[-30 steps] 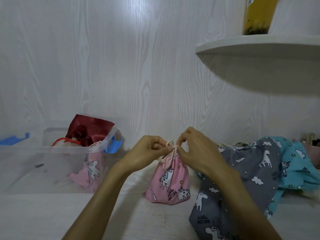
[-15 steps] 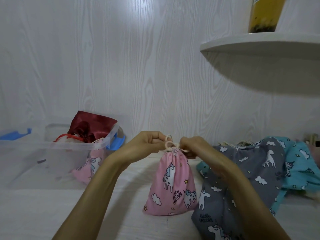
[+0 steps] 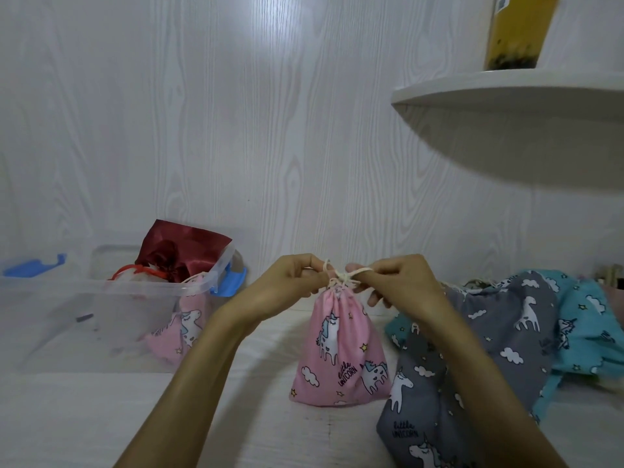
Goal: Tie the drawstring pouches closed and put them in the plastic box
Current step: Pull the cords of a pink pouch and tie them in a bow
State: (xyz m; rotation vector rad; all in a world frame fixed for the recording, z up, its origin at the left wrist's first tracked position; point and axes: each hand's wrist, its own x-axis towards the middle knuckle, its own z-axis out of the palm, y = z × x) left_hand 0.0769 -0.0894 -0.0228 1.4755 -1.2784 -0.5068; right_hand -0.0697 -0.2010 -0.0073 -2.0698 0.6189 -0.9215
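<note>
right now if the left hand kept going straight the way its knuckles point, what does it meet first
The left hand points across toward the right hand. First in line is the cream drawstring knot above the pink pouch, then the right hand, though depth is hard to judge.

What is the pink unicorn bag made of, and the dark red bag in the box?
The pink unicorn pouch looks like soft matte cotton cloth: its print is dull, and it gathers into small folds under the cream cord. The dark red pouch looks like satin, since bright shiny streaks run along its creases. The box seems to be clear plastic, because the pouches show through its wall.
</note>
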